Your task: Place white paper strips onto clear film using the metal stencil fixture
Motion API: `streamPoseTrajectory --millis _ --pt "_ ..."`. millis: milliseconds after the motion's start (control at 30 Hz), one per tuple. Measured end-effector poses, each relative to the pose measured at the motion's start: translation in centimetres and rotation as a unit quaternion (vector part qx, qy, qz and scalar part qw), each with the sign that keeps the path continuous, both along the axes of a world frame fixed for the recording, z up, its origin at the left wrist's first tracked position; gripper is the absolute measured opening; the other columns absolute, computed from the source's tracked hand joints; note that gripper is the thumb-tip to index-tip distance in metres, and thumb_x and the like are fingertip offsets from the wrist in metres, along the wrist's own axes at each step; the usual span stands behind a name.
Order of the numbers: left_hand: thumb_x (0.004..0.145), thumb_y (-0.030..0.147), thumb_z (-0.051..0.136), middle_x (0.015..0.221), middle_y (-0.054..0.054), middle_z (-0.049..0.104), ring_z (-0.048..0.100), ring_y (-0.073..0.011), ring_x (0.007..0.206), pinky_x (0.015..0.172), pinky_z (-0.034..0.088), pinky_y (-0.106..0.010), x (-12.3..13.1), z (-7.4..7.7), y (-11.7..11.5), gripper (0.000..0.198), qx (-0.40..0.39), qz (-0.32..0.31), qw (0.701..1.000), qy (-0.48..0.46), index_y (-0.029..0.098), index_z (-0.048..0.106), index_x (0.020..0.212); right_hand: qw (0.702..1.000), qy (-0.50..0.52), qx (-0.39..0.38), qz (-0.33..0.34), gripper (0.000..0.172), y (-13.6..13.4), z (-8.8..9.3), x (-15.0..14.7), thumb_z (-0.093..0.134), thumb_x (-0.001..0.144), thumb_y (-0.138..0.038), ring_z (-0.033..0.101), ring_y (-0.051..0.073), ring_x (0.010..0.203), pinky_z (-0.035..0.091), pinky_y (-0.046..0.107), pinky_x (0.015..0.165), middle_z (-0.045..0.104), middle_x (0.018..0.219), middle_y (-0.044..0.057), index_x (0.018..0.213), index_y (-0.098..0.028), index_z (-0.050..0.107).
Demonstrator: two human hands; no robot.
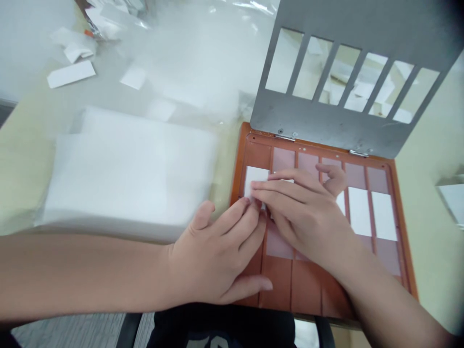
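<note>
White card [255, 180] lies in the leftmost slot of the orange tray [405, 251], just under your right hand [300, 212], whose fingers rest nearly flat across it, and your left hand [213, 256], fingertips curled against its lower edge; you can't tell whether either hand has hold. Right of your right fingers sit two white cards [384, 215]; beyond them, a hinged, slotted steel plate [362, 29]; left of your left fingers, a stack of white sheets [126, 174].

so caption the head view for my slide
Left hand and right hand touch a white card in an orange tray, its slotted metal lid hinged open
</note>
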State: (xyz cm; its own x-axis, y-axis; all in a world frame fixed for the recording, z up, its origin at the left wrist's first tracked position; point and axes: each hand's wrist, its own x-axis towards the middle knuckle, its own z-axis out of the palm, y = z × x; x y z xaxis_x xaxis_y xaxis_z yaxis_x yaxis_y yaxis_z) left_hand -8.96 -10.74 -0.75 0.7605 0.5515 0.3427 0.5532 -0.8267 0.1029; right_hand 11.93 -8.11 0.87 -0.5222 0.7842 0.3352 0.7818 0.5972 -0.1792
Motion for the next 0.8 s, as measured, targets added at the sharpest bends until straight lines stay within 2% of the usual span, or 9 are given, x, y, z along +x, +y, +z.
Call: streamPoseTrajectory --millis 100,200,300,400,533,633,733,800 --pt "0.105 0.053 0.019 0.133 -0.015 0.067 0.054 -0.0271 0.126 0.086 0.031 -0.041 -0.1 0.1 0.0 0.068 -0.001 -0.002 1.000 0.006 0.007 0.066 0.125 1.000 0.017 -0.003 0.023 0.028 -0.3 0.1 0.2 0.048 0.096 -0.005 0.067 0.024 0.105 0.028 0.049 0.097 0.079 0.108 -0.004 0.106 -0.025 0.065" --pt "0.105 0.054 0.021 0.133 -0.015 0.066 0.052 -0.0285 0.128 0.085 0.031 -0.041 -0.1 0.2 0.0 0.068 -0.003 -0.003 1.000 0.007 0.007 0.065 0.127 0.997 0.048 -0.059 0.022 0.033 -0.6 0.4 0.3 0.043 0.094 -0.004 0.066 0.022 0.107 0.027 0.048 0.100 0.078 0.104 -0.003 0.112 -0.026 0.061" --pt "0.105 0.054 0.021 0.132 -0.014 0.067 0.052 -0.0281 0.127 0.085 0.031 -0.042 -0.1 0.1 0.0 0.069 0.002 -0.002 1.000 -0.003 0.006 0.064 0.129 0.993 0.060 -0.102 0.007 0.040 -0.5 0.4 0.1 0.038 0.093 -0.002 0.065 0.021 0.110 0.025 0.048 0.102 0.076 0.111 0.000 0.120 -0.026 0.056" --pt "0.105 0.055 0.020 0.133 -0.015 0.067 0.054 -0.0277 0.124 0.087 0.031 -0.042 -0.1 -0.1 0.0 0.071 0.011 -0.001 1.000 -0.008 0.006 0.065 0.128 0.994 0.053 -0.095 -0.006 0.043 -0.1 0.0 0.1 0.036 0.092 -0.002 0.061 0.022 0.114 0.025 0.047 0.098 0.075 0.119 0.003 0.126 -0.024 0.050" --pt "0.105 0.055 0.019 0.137 -0.015 0.065 0.053 -0.0285 0.124 0.089 0.031 -0.043 -0.1 0.0 0.0 0.072 0.021 -0.003 1.000 0.003 0.006 0.064 0.131 0.994 0.033 -0.076 -0.068 0.036 0.6 -0.3 0.5 0.039 0.093 -0.007 0.060 0.026 0.109 0.026 0.043 0.088 0.072 0.126 0.007 0.125 -0.022 0.045" --pt "0.105 0.053 0.017 0.136 -0.015 0.065 0.052 -0.0279 0.124 0.088 0.031 -0.043 -0.2 0.2 0.1 0.072 0.025 -0.005 1.000 0.007 0.005 0.064 0.131 0.994 0.033 -0.071 -0.079 0.031 0.5 0.0 0.8 0.040 0.092 -0.009 0.062 0.026 0.104 0.026 0.042 0.085 0.076 0.115 0.007 0.120 -0.022 0.048" --pt "0.106 0.053 0.017 0.136 -0.016 0.065 0.052 -0.0283 0.125 0.090 0.031 -0.043 -0.2 0.2 0.2 0.072 0.024 -0.007 1.000 0.007 0.004 0.062 0.132 0.994 0.047 -0.070 -0.063 0.026 -0.2 0.7 1.0 0.044 0.089 -0.009 0.065 0.024 0.099 0.025 0.042 0.086 0.079 0.097 0.002 0.110 -0.024 0.050" --pt "0.105 0.054 0.018 0.137 -0.017 0.064 0.052 -0.0290 0.125 0.093 0.030 -0.043 -0.3 0.0 0.1 0.072 0.019 -0.009 1.000 0.001 0.004 0.060 0.135 0.994 0.067 -0.077 -0.046 0.028 -0.6 1.0 1.1 0.047 0.086 -0.009 0.066 0.023 0.098 0.024 0.042 0.088 0.080 0.092 -0.001 0.108 -0.025 0.051"
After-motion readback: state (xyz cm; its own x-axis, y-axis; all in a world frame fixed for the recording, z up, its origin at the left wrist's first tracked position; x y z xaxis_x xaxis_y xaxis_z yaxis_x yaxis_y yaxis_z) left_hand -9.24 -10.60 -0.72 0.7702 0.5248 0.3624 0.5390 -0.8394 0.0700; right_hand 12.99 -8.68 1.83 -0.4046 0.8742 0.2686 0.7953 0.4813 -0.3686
